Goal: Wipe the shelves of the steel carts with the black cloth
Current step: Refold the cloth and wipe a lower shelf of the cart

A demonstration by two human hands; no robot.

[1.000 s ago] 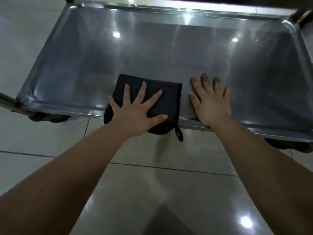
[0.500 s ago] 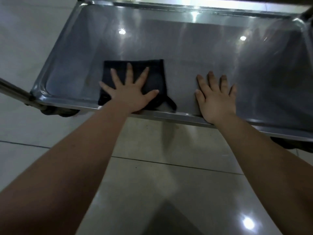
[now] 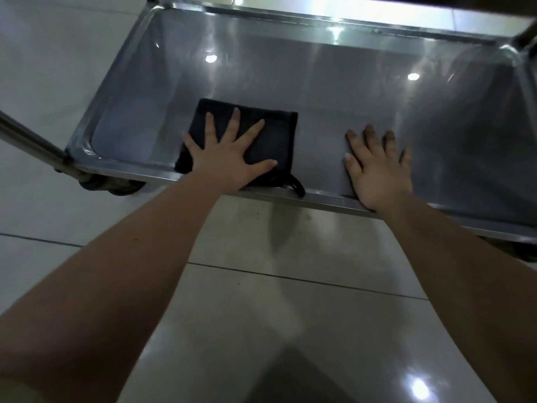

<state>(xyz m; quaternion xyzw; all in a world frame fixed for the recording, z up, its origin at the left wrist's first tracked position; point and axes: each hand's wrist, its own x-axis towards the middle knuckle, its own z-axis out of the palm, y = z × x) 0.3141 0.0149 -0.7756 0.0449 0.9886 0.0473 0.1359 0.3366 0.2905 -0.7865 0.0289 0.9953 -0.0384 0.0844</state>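
Slid leftward, black cloth [image 3: 274, 135] lies under flat left hand [image 3: 229, 161] (beside shelf rim [image 3: 322, 196]).

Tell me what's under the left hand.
The black cloth, pressed flat on the steel shelf by the left hand. The shelf surface beneath the cloth is covered, so unseen.

no text, label, brand, number or sign can be read anywhere in view.

Light: dim, overhead. Glare: round lamp glints [image 3: 210, 58] on steel cart shelf [image 3: 319, 91] at 11 and 1 o'clock, another on glossy floor tiles [image 3: 247, 315] at 5 o'clock; white band at 12. Shadow: dark wedge at 6 o'clock. Edges bowed, wide-angle; overall soft
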